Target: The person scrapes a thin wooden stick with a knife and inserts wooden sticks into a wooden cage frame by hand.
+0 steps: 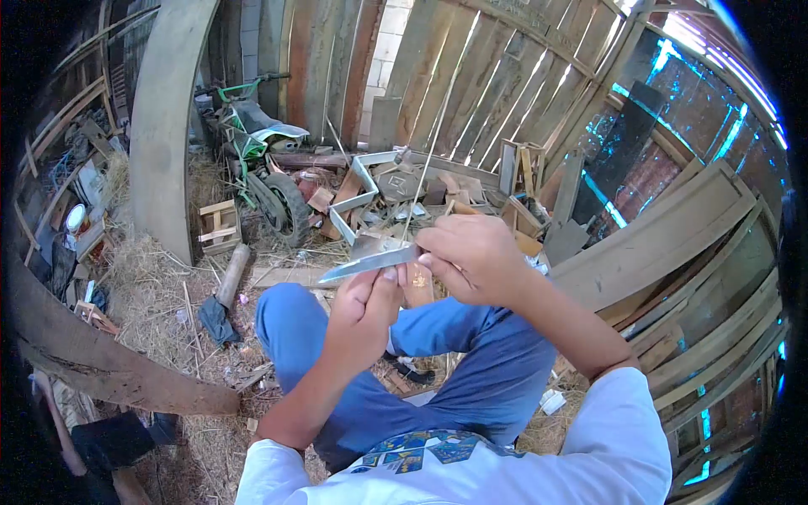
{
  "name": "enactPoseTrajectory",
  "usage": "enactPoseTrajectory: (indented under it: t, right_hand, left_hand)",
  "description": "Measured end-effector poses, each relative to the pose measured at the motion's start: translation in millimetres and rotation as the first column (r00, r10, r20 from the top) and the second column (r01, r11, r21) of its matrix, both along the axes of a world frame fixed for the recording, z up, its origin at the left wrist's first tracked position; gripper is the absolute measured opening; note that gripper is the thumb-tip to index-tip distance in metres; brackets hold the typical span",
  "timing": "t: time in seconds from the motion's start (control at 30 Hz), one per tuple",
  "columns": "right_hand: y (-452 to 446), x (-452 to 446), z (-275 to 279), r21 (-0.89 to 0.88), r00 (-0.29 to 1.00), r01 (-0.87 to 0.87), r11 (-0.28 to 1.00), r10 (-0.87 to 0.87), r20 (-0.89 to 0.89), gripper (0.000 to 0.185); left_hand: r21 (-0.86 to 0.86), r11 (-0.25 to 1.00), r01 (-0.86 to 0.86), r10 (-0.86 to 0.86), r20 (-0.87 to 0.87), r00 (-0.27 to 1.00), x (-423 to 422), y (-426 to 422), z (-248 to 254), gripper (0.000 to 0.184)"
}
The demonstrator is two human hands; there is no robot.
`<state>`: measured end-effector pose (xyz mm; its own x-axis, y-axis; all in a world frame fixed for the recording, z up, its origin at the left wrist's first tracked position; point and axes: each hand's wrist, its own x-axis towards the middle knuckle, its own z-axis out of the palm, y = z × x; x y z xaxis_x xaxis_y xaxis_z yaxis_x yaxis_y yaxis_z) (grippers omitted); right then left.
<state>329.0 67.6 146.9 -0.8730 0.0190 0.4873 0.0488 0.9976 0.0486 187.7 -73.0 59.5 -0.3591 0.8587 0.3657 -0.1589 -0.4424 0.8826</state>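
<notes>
My right hand (473, 257) is closed around the handle of a knife (370, 263), whose metal blade points left in front of me. Just below the blade, my left hand (358, 316) is closed, with the thumb close under the cutting edge. A thin stick (418, 189) rises from behind the knife and lines up with my left fingers, which appear to grip its lower end. The exact grip is partly hidden by the blade. Pale yellowish bits (419, 279) show beside my left fingers, over my foot or a light surface, I cannot tell which.
My bent legs (480, 349) are below my hands. A green dirt bike (261, 139) stands at the back left. Scrap wood and a white angled frame (366, 189) lie ahead. Long planks (656, 236) lean at right; a curved board (118, 370) crosses the straw-covered ground at left.
</notes>
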Motion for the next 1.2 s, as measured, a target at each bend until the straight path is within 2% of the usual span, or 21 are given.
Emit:
enactPoseTrajectory:
  t: [0.07,0.13,0.17,0.27,0.3,0.4,0.43,0.5,0.57,0.67,0.7,0.8,0.83,0.87,0.93,0.97,1.0,1.07,1.1,1.13,1.2]
  right_hand:
    - [9,4,-5,0.002,0.998,0.004,1.0,-0.004,-0.064,0.017]
    - [24,8,-8,-0.153,0.972,0.098,0.983,-0.128,-0.199,0.019]
    - [23,13,-13,-0.074,0.985,-0.01,0.997,-0.002,-0.172,0.02]
    - [3,26,-17,-0.117,0.997,-0.051,0.992,0.045,-0.06,0.015]
    - [23,28,-30,-0.128,0.986,0.034,0.991,-0.054,-0.156,0.016]
    - [29,35,-19,-0.151,0.968,0.207,0.967,-0.225,-0.109,0.018]
    - [23,40,-23,-0.147,0.994,0.066,0.987,-0.078,-0.075,0.02]
    - [22,42,-25,-0.147,0.994,0.079,0.986,-0.09,-0.07,0.02]
    - [22,47,-27,-0.148,0.991,0.1,0.984,-0.111,-0.068,0.02]
    - [34,48,-21,-0.237,0.953,0.28,0.93,-0.298,-0.046,0.021]
    - [26,48,-24,-0.228,0.991,0.132,0.965,-0.137,-0.004,0.021]
    - [31,44,-39,-0.208,0.989,0.095,0.973,-0.117,-0.093,0.017]
    - [37,42,-32,-0.288,0.944,0.307,0.907,-0.328,-0.026,0.016]
    - [37,46,-34,-0.293,0.942,0.313,0.903,-0.335,-0.029,0.016]
    - [41,49,-36,-0.212,0.974,0.22,0.952,-0.228,-0.015,0.016]
    - [33,51,-44,-0.232,0.995,0.08,0.969,-0.092,-0.04,0.017]
    - [37,50,-50,-0.238,0.995,0.08,0.968,-0.093,-0.044,0.017]
    - [45,51,-57,-0.283,0.917,0.379,0.881,-0.398,-0.012,0.019]
    - [56,49,-42,-0.464,0.823,0.55,0.695,-0.545,0.158,0.029]
    - [71,50,-47,-0.467,0.824,0.547,0.695,-0.545,0.153,0.029]
    - [107,47,-73,-0.785,0.872,0.176,0.593,-0.464,-0.155,0.034]
  left_hand:
    - [-0.017,1.0,-0.017,0.018,0.029,0.999,7,-7,1,0.02]
    - [-0.037,0.993,0.108,-0.103,0.123,0.987,8,-11,-1,0.021]
    - [-0.037,0.991,0.128,-0.121,0.149,0.981,11,-11,-3,0.022]
    - [-0.08,0.99,0.12,-0.106,0.154,0.982,18,-13,-10,0.022]
    - [-0.093,0.987,0.133,-0.117,0.156,0.981,19,-13,-10,0.022]
    - [-0.06,0.99,0.131,-0.121,0.153,0.981,22,-10,-8,0.022]
    - [-0.095,0.988,0.124,-0.11,0.144,0.983,24,-11,-9,0.022]
    - [-0.136,0.983,0.126,-0.108,0.136,0.985,26,-10,-10,0.022]
    - [-0.067,0.982,0.175,-0.163,0.152,0.975,26,-10,-14,0.022]
    - [-0.113,0.965,0.235,-0.211,0.194,0.958,26,-7,-21,0.021]
    - [-0.116,0.966,0.232,-0.207,0.198,0.958,26,-6,-22,0.021]
    - [-0.114,0.966,0.23,-0.205,0.195,0.959,27,-4,-27,0.021]
    - [-0.122,0.961,0.25,-0.22,0.215,0.951,25,-4,-30,0.021]
    - [-0.125,0.956,0.266,-0.233,0.232,0.944,23,-3,-31,0.021]
    - [-0.132,0.955,0.264,-0.23,0.227,0.946,26,-4,-34,0.021]
    - [-0.142,0.955,0.261,-0.226,0.227,0.947,27,-4,-35,0.02]
    - [-0.148,0.954,0.262,-0.226,0.224,0.948,27,-3,-35,0.02]
    - [-0.188,0.958,0.218,-0.189,0.16,0.969,29,-1,-36,0.022]
    - [-0.193,0.956,0.223,-0.194,0.156,0.968,31,-1,-39,0.022]
    - [-0.209,0.954,0.215,-0.181,0.171,0.968,32,2,-42,0.021]
    - [-0.213,0.96,0.182,-0.143,0.183,0.973,33,8,-47,0.021]
